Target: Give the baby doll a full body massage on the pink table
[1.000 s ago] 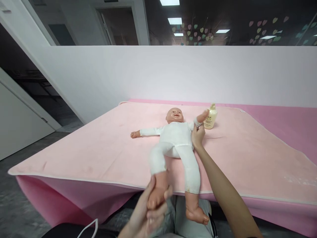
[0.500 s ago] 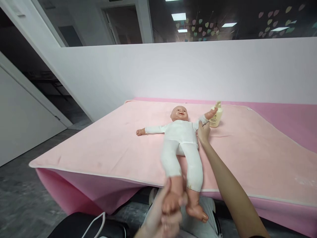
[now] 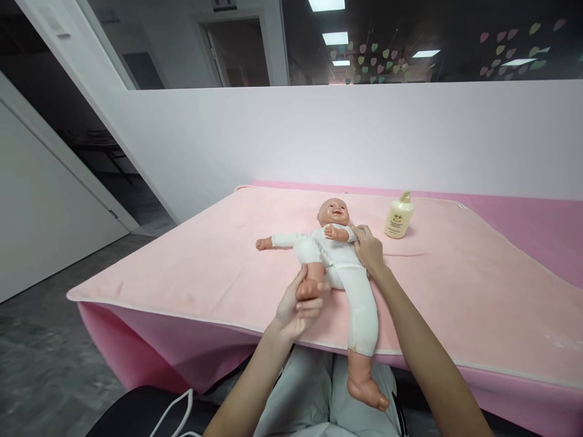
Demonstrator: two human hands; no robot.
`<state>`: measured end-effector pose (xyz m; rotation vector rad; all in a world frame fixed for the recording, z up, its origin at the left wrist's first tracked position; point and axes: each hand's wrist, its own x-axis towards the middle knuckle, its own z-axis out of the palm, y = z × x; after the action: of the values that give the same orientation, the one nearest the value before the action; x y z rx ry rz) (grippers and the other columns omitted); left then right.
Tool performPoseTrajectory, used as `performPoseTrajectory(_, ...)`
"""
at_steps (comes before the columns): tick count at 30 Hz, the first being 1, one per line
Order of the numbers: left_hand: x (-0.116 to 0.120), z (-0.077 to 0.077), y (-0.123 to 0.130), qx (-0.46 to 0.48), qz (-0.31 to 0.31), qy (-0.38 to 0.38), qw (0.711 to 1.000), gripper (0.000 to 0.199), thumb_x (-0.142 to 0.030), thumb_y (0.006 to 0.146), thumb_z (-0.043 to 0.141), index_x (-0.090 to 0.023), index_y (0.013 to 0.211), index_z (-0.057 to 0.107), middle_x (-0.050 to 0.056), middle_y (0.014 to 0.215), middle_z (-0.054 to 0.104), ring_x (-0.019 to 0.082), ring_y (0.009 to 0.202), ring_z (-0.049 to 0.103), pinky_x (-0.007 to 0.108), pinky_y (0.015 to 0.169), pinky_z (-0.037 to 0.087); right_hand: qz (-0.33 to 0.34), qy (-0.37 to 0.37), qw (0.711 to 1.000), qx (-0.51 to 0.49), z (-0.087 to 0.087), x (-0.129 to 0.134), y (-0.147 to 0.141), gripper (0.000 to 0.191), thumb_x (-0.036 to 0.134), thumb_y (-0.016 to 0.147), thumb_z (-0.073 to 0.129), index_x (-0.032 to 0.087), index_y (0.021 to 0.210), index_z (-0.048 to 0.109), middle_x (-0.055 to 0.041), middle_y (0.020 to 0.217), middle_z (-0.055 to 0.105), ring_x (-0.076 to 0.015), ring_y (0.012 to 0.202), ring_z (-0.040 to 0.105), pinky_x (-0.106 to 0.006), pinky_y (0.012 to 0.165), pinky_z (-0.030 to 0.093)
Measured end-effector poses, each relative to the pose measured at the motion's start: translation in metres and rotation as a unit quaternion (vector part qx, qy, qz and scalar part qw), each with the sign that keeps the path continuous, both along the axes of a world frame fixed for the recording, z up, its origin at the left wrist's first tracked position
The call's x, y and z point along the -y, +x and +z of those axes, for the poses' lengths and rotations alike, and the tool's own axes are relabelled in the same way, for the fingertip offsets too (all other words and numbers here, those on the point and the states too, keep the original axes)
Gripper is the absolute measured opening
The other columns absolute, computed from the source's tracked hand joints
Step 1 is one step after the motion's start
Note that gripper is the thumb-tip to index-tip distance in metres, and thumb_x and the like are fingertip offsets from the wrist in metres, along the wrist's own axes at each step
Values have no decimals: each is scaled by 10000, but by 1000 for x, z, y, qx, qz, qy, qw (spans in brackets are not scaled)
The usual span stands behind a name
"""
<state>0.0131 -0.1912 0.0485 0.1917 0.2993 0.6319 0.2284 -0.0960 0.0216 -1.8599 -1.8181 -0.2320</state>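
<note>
A baby doll (image 3: 348, 265) in a white suit lies on its back on the pink mat (image 3: 191, 267), head toward the wall. My left hand (image 3: 300, 303) is closed around the foot of the doll's leg on the left, which is bent up toward its belly. The other leg lies straight, its bare foot hanging past the table's front edge. My right hand (image 3: 368, 247) grips the doll's arm on the right by the sleeve, and that arm is folded over the chest. The doll's other arm stretches out to the left.
A pale yellow pump bottle (image 3: 398, 216) stands on the mat, right of the doll. Behind the table rises a white wall (image 3: 319, 133) with a dark window above. A black seat (image 3: 150, 413) with a white cable is at lower left.
My left hand has pushed the doll's foot up and away, bending that leg. My right hand has brought the doll's arm inward from beside the bottle onto its chest.
</note>
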Motion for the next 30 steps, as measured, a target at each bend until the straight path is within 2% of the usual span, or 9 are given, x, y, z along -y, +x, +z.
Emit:
performPoseTrajectory(5, -25, -9, 10, -11, 31, -22, 999, 411, -468, 909, 344, -110, 769, 489, -23, 594, 476, -38, 304, 191, 85, 262, 202, 0, 7, 1000, -5, -1, 0, 2, 524, 116, 788, 391, 275, 1280, 480, -43, 1161, 530, -143, 758, 546, -239, 562, 389)
performPoseTrajectory(11, -25, -9, 8, -25, 25, -8, 999, 388, -461, 906, 353, -111, 884, 519, -10, 656, 512, -31, 319, 183, 101, 262, 184, 21, 14, 999, -33, -2, 0, 2, 533, 97, 764, 402, 252, 1266, 493, -50, 1176, 533, -153, 796, 554, -239, 597, 411)
performPoseTrajectory(14, -11, -12, 3, -38, 9, 20, 999, 400, -490, 891, 374, -124, 863, 532, -38, 584, 460, -24, 301, 157, 107, 254, 156, 34, 45, 992, -116, -5, -4, 4, 520, 106, 757, 401, 251, 1246, 499, -48, 1152, 548, -165, 846, 560, -247, 661, 436)
performPoseTrajectory(16, 10, -21, -2, -44, -50, 55, 996, 445, -546, 859, 401, -127, 810, 541, -60, 502, 389, -9, 280, 145, 125, 245, 139, 38, 82, 972, -217, -9, -8, 6, 456, 158, 774, 411, 232, 1214, 507, -49, 1100, 575, -174, 869, 560, -262, 705, 446)
performPoseTrajectory(18, 39, -33, -7, -51, -151, 85, 984, 526, -621, 818, 404, -120, 766, 554, -75, 433, 314, 11, 250, 176, 140, 234, 138, 26, 116, 938, -325, -12, -13, 8, 363, 255, 800, 429, 205, 1148, 521, -45, 993, 608, -174, 819, 563, -273, 702, 448)
performPoseTrajectory(21, 73, -46, -12, -67, -149, 92, 982, 519, -608, 820, 422, -113, 742, 560, -58, 460, 367, -7, 255, 172, 127, 235, 159, -19, 160, 885, -436, -16, -18, 8, 327, 365, 814, 434, 179, 1067, 522, -26, 859, 609, -152, 706, 549, -255, 644, 438)
performPoseTrajectory(24, 71, -43, -15, -59, -113, 70, 989, 451, -558, 820, 474, -117, 787, 562, -31, 565, 463, -26, 263, 167, 120, 224, 171, -51, 191, 861, -468, -15, -17, 4, 334, 359, 821, 416, 163, 1073, 515, -29, 853, 600, -140, 697, 544, -236, 618, 430)
performPoseTrajectory(26, 48, -33, -13, -36, -99, 53, 993, 424, -532, 821, 493, -114, 802, 561, -32, 600, 471, -35, 261, 165, 111, 217, 157, -39, 188, 879, -436, -12, -13, 0, 331, 296, 818, 407, 164, 1099, 522, -38, 895, 603, -142, 732, 551, -235, 637, 433)
performPoseTrajectory(30, -10, -5, 1, -19, -18, 38, 999, 422, -454, 909, 347, -100, 944, 574, -43, 613, 467, -45, 276, 215, 55, 251, 82, 43, 100, 965, -237, -4, -3, -6, 448, 116, 741, 387, 226, 1135, 571, -39, 1106, 572, -157, 853, 558, -244, 702, 430)
